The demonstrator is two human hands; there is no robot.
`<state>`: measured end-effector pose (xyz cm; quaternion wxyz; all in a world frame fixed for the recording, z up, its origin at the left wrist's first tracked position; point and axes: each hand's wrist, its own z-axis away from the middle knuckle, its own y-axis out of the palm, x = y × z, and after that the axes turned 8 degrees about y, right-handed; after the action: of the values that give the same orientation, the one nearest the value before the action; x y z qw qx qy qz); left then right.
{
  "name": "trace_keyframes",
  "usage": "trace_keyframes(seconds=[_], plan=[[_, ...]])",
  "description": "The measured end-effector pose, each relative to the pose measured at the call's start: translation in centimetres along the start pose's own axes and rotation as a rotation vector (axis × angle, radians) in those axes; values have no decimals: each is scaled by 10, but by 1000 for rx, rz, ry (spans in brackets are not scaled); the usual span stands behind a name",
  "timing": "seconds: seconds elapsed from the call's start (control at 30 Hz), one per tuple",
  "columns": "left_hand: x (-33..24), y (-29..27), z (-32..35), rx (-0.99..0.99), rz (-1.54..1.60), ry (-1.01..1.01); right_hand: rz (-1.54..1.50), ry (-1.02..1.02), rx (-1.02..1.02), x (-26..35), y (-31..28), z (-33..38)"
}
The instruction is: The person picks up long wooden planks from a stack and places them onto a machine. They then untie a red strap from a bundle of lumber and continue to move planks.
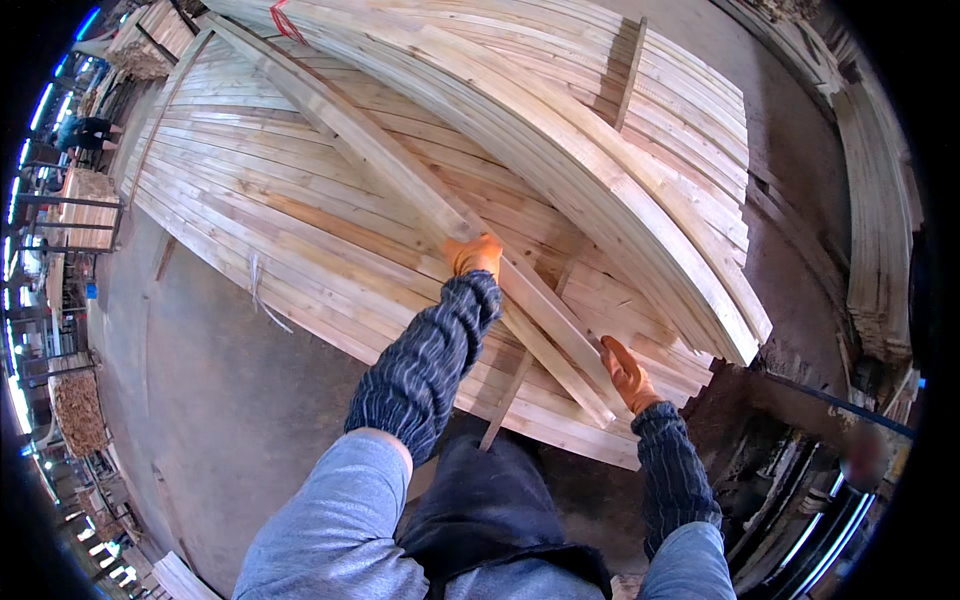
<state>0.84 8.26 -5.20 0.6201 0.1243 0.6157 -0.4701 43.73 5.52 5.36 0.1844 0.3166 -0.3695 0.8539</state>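
1. The long beam (420,190) lies diagonally over a broad layer of boards (270,225), running from the far left to the near right, left of a curved-looking row of planks (600,175).
2. The left hand (474,257), in an orange glove, is curled around the beam partway along its length, the fingers pressed in on the wood.
3. The right hand (627,375), also gloved, is at the right edge of the beam, close to its near end. Its fingers point away from the body; whether it is pinching the wood, I cannot tell.
4. A shorter strip (560,365) lies just beside the beam's near half, on its left.
5. The beam should be stiff and hardly fragile, awkward more through length than weight, with its far end likely to swing wide.
6. The sawn faces probably grip well against gloves, though edges may splinter.
7. With 2 hands, the better hold seems to be 1 near the middle, bearing weight, and 1 by the near end, steering.
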Motion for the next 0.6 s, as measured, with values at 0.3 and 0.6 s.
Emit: trace_keyframes(seconds=[0.3,0.6], plan=[[-96,-4,47,-145,174,-155,271,233,271,28,-2,-43],[-99,-112,60,-4,1056,-429,205,176,472,129,-18,35]])
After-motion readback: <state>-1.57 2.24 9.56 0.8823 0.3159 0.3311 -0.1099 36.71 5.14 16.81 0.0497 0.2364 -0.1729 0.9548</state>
